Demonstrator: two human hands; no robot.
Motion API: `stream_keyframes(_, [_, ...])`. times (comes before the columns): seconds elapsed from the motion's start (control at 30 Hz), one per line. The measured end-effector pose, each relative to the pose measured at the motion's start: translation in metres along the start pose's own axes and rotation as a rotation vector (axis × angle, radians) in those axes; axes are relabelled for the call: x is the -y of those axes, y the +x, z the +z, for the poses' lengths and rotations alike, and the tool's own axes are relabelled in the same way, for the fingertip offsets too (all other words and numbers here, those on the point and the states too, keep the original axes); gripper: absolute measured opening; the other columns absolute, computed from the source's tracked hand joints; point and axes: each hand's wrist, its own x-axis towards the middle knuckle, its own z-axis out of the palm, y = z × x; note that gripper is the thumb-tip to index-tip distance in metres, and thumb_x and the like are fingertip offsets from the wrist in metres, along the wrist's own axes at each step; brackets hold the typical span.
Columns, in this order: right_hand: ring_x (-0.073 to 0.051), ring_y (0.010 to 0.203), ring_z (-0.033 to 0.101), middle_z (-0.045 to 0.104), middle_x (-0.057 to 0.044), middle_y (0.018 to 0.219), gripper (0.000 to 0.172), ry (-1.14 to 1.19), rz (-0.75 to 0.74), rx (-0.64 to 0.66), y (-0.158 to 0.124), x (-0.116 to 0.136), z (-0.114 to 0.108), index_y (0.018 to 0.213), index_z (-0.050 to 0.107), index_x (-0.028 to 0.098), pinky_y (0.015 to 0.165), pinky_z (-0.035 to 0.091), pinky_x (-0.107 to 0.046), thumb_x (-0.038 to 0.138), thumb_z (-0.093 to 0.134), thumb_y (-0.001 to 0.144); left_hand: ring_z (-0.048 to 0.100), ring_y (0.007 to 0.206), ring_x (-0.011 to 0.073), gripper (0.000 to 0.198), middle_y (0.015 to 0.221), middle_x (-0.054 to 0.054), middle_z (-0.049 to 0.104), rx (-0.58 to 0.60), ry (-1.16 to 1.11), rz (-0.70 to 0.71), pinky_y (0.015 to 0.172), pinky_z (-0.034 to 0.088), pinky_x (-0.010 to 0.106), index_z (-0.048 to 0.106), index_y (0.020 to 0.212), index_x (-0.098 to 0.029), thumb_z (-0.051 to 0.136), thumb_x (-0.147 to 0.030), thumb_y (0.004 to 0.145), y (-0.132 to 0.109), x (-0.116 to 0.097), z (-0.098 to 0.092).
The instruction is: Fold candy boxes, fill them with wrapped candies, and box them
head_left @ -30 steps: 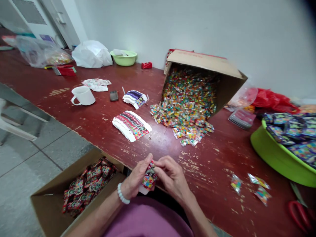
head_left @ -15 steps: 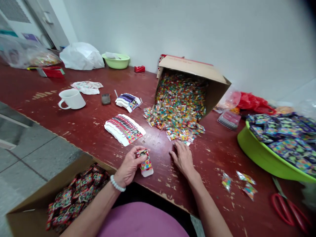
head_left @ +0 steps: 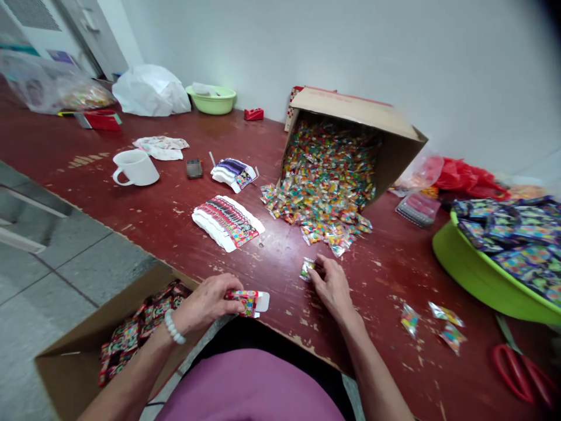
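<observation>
Near the table's front edge, my left hand (head_left: 214, 297) is closed around a small red printed carton (head_left: 248, 302). The carton lies sideways, its white flap folded out to the right. My right hand (head_left: 332, 285) pinches a small clear candy packet (head_left: 306, 268) at the thumb and fingertips, just above or on the table. Beyond it, a heap of candy packets (head_left: 324, 202) spills from a tipped cardboard box (head_left: 397, 158). A fanned stack of flat red cartons (head_left: 228, 222) lies ahead of my left hand.
Below left, a cardboard box (head_left: 65, 374) holds filled red cartons. At right stand a green basin (head_left: 473, 280) of purple packs, red-handled scissors (head_left: 511, 374) and several loose candy packets (head_left: 453, 337). A white mug (head_left: 137, 168) and flat purple cartons (head_left: 234, 173) are further left.
My left hand has moved left and turned the carton so its open end faces right. My right hand has drawn a candy packet back from the heap toward me.
</observation>
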Motion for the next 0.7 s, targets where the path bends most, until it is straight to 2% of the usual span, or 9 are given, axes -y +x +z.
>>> stream_keyframes(0.07, [-0.028,0.092,0.058,0.066,-0.009,0.094,0.029,0.025,0.028,0.051,0.009,0.004,0.001,0.093,0.070,0.019,0.086,0.044,-0.041,0.034,0.071,0.068,0.056,0.076,0.0183,0.022,0.079,0.001,0.062,0.053,-0.029,-0.007,0.069,0.040,0.028,0.064,0.081,-0.017,0.065,-0.038,0.076,-0.003,-0.003,-0.002])
stream_keyframes(0.1, [-0.026,0.088,0.059,0.065,-0.007,0.087,0.023,0.048,0.046,0.072,0.013,0.006,0.002,0.083,0.070,0.019,0.082,0.044,-0.038,0.034,0.074,0.065,0.055,0.074,0.0170,0.022,0.079,0.000,0.061,0.064,-0.114,-0.012,0.069,0.040,0.027,0.062,0.083,-0.017,0.065,-0.038,0.076,-0.004,-0.003,-0.001])
stream_keyframes(0.2, [-0.020,0.068,0.059,0.061,-0.002,0.067,0.021,0.141,0.098,0.130,0.016,0.013,0.004,0.067,0.062,0.019,0.064,0.044,-0.030,0.035,0.076,0.062,0.057,0.078,0.0158,0.029,0.088,0.001,0.063,0.091,-0.537,-0.022,0.071,0.044,0.027,0.056,0.096,-0.017,0.068,-0.034,0.075,-0.006,-0.004,0.007])
stream_keyframes(0.3, [-0.016,0.059,0.059,0.064,0.000,0.067,0.030,0.310,0.161,0.161,0.005,0.031,0.007,0.085,0.062,0.019,0.055,0.044,-0.026,0.043,0.071,0.070,0.061,0.080,0.0173,0.038,0.091,0.005,0.065,0.090,-0.862,-0.038,0.073,0.047,0.030,0.050,0.103,-0.016,0.070,-0.031,0.075,-0.007,-0.008,0.021])
stream_keyframes(0.37, [-0.015,0.062,0.062,0.067,0.000,0.074,0.041,0.549,0.216,0.135,-0.008,0.052,0.007,0.103,0.059,0.019,0.055,0.046,-0.025,0.044,0.072,0.073,0.062,0.078,0.0166,0.038,0.090,0.005,0.065,0.071,-0.947,-0.050,0.072,0.048,0.030,0.050,0.105,-0.016,0.070,-0.027,0.075,-0.005,-0.014,0.030])
stream_keyframes(0.4, [-0.015,0.066,0.063,0.068,0.000,0.077,0.043,0.697,0.236,0.121,-0.014,0.065,0.007,0.107,0.059,0.020,0.058,0.048,-0.025,0.041,0.075,0.072,0.062,0.076,0.0156,0.038,0.089,0.004,0.065,0.062,-0.968,-0.052,0.072,0.049,0.030,0.051,0.106,-0.016,0.069,-0.024,0.074,-0.004,-0.017,0.034])
stream_keyframes(0.47, [-0.015,0.072,0.065,0.069,-0.001,0.081,0.038,0.876,0.236,0.145,-0.026,0.088,0.007,0.105,0.060,0.021,0.065,0.050,-0.026,0.037,0.076,0.074,0.061,0.072,0.0133,0.035,0.087,0.002,0.064,0.065,-0.988,-0.052,0.070,0.048,0.028,0.054,0.105,-0.015,0.068,-0.018,0.072,-0.001,-0.024,0.039])
stream_keyframes(0.57, [-0.014,0.074,0.064,0.070,0.000,0.084,0.029,0.914,0.187,0.153,-0.037,0.109,0.011,0.102,0.061,0.022,0.068,0.051,-0.026,0.034,0.073,0.079,0.060,0.064,0.0113,0.032,0.078,0.000,0.062,0.129,-1.001,-0.043,0.063,0.047,0.025,0.058,0.104,-0.014,0.063,-0.016,0.072,0.001,-0.032,0.043])
stream_keyframes(0.7, [-0.014,0.069,0.061,0.068,0.000,0.081,0.023,0.742,0.100,0.141,-0.043,0.106,0.019,0.100,0.063,0.021,0.064,0.049,-0.025,0.034,0.069,0.082,0.062,0.062,0.0107,0.033,0.080,0.000,0.063,0.185,-1.058,-0.038,0.061,0.048,0.024,0.060,0.108,-0.015,0.062,-0.018,0.075,-0.001,-0.033,0.045])
